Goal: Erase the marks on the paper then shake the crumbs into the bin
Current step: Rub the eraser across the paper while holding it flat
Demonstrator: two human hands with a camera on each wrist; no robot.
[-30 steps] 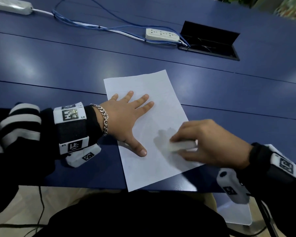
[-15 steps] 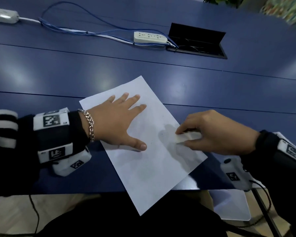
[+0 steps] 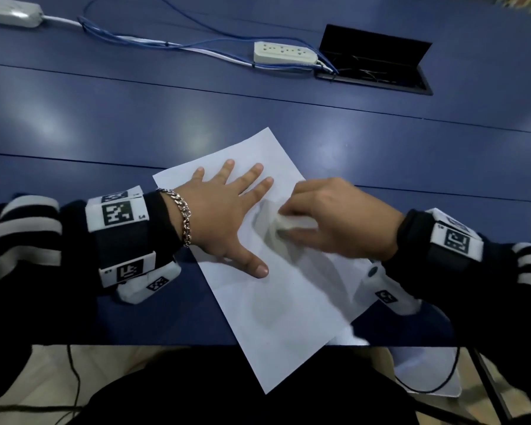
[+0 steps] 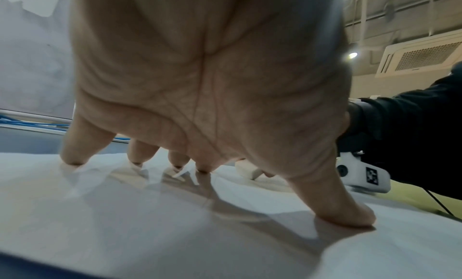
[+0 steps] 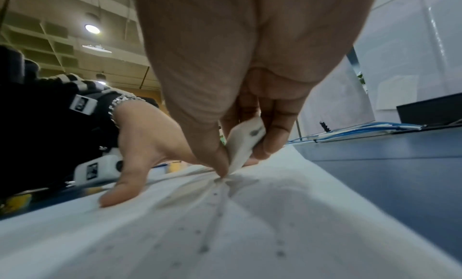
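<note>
A white sheet of paper [image 3: 276, 305] lies skewed on the blue table [image 3: 166, 124], its near corner hanging past the table's front edge. My left hand [image 3: 224, 210] lies flat on the sheet's upper left part, fingers spread and pressing it down [image 4: 200, 85]. My right hand [image 3: 334, 219] pinches a white eraser [image 3: 295, 223] between thumb and fingers and holds its tip on the paper [image 5: 243, 143]. The paper [image 5: 225, 224] wrinkles around the eraser tip. Small dark crumbs [image 5: 205, 248] lie scattered on the sheet in the right wrist view.
A white power strip [image 3: 284, 53] with blue cables [image 3: 154, 41] lies at the back of the table. Beside it an open black cable hatch [image 3: 374, 62] is set into the top. A white bin [image 3: 426, 375] stands on the floor under the table's right front edge.
The paper has turned clockwise, its near corner now over the table edge. My right hand with the eraser has moved up and left, closer to my left hand.
</note>
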